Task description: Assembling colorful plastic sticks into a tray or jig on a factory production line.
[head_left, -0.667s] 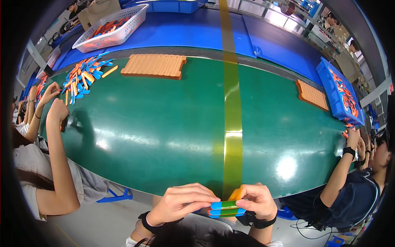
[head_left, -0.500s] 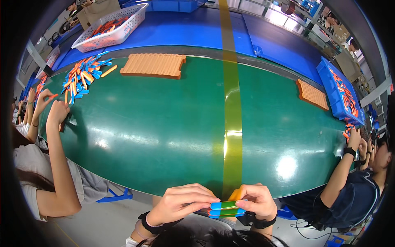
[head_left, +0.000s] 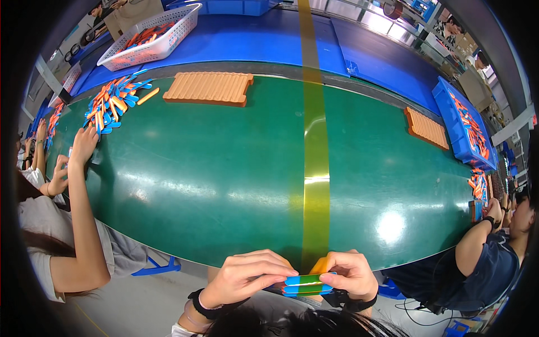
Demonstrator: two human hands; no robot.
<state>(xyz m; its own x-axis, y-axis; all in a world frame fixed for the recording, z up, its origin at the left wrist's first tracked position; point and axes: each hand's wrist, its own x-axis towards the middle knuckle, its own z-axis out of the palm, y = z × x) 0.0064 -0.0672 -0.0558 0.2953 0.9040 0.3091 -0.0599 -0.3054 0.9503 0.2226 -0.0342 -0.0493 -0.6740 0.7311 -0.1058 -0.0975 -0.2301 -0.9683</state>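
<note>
Both of my hands are at the near edge of the green table (head_left: 213, 163). My left hand (head_left: 250, 276) is closed, its thumb and fingertips on the left end of a small stack of flat, round-ended blue sticks (head_left: 291, 281). My right hand (head_left: 353, 274) pinches the right end of the same stack, thumb on top. Thin orange edges show between the layers. The right part of the stack looks green behind a translucent yellow strip (head_left: 316, 213) running down the view. An orange-yellow piece (head_left: 320, 265) shows by my right fingers; its link to the stack is unclear.
A heap of blue and orange sticks (head_left: 112, 104) lies far left, beside an orange ridged tray (head_left: 208, 89). A second ridged tray (head_left: 426, 129) and a blue bin (head_left: 452, 126) stand right. Behind is a white basket (head_left: 182, 39) on a blue surface. Co-workers sit on both sides.
My hands and the stack hardly move. At the left, a co-worker's hand has shifted up to the heap. The co-worker at the right has drawn an arm back from the sticks there.
</note>
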